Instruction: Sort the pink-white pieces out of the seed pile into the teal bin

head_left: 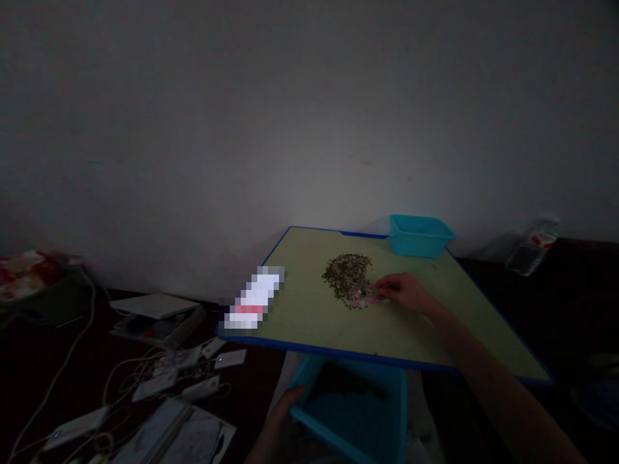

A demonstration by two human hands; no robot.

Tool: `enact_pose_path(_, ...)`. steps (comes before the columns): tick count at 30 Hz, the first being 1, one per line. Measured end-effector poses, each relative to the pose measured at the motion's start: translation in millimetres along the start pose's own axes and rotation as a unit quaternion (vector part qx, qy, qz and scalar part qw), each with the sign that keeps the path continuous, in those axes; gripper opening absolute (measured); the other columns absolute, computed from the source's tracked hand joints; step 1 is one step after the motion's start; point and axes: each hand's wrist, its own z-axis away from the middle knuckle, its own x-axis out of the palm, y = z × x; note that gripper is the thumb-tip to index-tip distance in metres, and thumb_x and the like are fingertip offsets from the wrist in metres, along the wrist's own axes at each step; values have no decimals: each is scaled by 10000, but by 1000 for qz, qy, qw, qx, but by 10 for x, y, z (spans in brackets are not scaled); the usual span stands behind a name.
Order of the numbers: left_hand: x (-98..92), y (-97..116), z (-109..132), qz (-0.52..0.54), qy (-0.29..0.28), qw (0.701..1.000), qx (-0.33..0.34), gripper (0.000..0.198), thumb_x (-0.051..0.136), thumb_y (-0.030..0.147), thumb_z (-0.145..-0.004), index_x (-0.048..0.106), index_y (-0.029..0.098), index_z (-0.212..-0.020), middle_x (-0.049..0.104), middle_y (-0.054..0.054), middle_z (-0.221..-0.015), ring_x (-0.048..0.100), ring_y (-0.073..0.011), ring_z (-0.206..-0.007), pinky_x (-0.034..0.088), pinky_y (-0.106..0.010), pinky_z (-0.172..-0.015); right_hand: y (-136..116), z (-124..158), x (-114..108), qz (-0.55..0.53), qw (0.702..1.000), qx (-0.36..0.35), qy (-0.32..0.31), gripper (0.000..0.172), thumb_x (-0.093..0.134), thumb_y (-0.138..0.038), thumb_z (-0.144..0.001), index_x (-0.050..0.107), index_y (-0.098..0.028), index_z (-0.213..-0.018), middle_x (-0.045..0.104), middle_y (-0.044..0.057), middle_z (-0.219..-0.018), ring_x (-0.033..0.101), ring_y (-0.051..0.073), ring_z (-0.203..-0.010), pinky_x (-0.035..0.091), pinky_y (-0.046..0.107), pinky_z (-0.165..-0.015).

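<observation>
A pile of small dark green grains (pixel 347 276) lies on a pale green table (pixel 309 316) with a blue rim. A few pink and white bits (pixel 362 298) sit at the pile's near edge. My right hand (pixel 403 291) rests on the table beside those bits, fingers curled and pinched at them. What they pinch is too small to name. My left hand (pixel 283 409) grips the left rim of a blue plastic tub (pixel 355 406) held below the table's front edge, with dark grains inside.
A second, smaller blue tub (pixel 420 235) stands at the table's far right corner by the wall. A plastic bottle (pixel 532 248) lies right of the table. Left on the dark floor are cables, white adapters (pixel 155 380) and flat devices. The room is dim.
</observation>
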Motion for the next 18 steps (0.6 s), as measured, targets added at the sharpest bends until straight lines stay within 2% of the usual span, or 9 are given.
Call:
enact_pose_path(2, -9, -8, -24, 3, 1, 1000, -6, 728, 543, 559, -922, 456, 108, -1487, 751, -194, -1120, 703, -446, -1135, 592, -605, -953, -5, 0, -7, -3, 1000, 3, -1, 245, 730, -383, -813, 817, -195, -944, 830, 91, -894, 782, 262, -844, 614, 386, -819)
enact_pose_path(5, -16, -19, -23, -2, 5, 1000, -6, 731, 533, 572, -922, 445, 124, -1494, 725, -216, -1239, 684, -453, -1190, 596, -603, -961, -18, -3, -23, 4, 1000, 7, 10, 252, 741, -414, -825, 818, -207, -945, 833, 90, -913, 783, 268, -858, 617, 390, -823)
enact_pose_path(9, -18, -17, 18, -4, -30, 999, 20, 729, 570, 562, -915, 449, 147, -1502, 707, -206, -1331, 668, -450, -1244, 586, -601, -989, -12, -6, -29, 18, 1000, 2, 16, 244, 742, -423, -834, 818, -215, -938, 834, 90, -919, 782, 270, -865, 614, 394, -834)
enact_pose_path(14, -58, -32, -32, -2, -16, 1000, -2, 864, 571, 592, -885, 394, 46, -1531, 678, -292, -1331, 658, -502, -1233, 565, -609, -976, 12, -5, -17, 2, 1000, 2, 3, 250, 728, -411, -832, 817, -212, -954, 832, 88, -918, 784, 262, -859, 612, 387, -827)
enact_pose_path(18, -101, -65, -89, 5, -39, 999, 12, 854, 608, 618, -854, 430, 116, -1522, 597, -274, -1468, 610, -498, -1314, 568, -593, -973, 5, -4, -26, -5, 1000, 0, 5, 258, 730, -422, -831, 812, -208, -949, 832, 91, -914, 786, 266, -862, 612, 404, -845)
